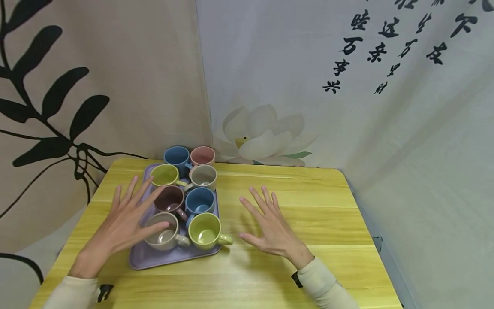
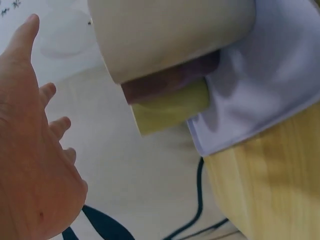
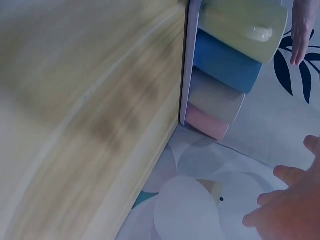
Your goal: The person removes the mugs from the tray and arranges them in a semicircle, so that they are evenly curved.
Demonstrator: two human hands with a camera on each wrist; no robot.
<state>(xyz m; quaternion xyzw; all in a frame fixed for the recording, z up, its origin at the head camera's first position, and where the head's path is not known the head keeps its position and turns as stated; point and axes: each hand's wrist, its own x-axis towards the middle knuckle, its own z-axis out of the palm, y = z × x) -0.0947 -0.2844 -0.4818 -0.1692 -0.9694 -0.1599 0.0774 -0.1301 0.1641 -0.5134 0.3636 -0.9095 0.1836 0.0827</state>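
Observation:
A purple tray (image 1: 154, 260) bears several mugs in two columns. In its left column, back to front, stand a blue mug (image 1: 176, 156), a yellow-green mug (image 1: 165, 176), a brown mug (image 1: 167, 201) and a grey mug (image 1: 161, 240). The right column has a pink mug (image 1: 202, 155), a grey-white mug (image 1: 204, 177), a second blue mug (image 1: 200, 201) and a second yellow-green mug (image 1: 204, 231). My left hand (image 1: 123, 221) hovers over the tray's left side with fingers spread, holding nothing. To the right of the tray, my right hand (image 1: 270, 227) is spread above the table, holding nothing.
The tray lies on the left part of a wooden table (image 1: 308, 193). Behind the table hangs a pale cloth (image 1: 266, 56) printed with a lotus and dark characters. Another cloth (image 1: 146, 77) with dark leaves hangs at the left.

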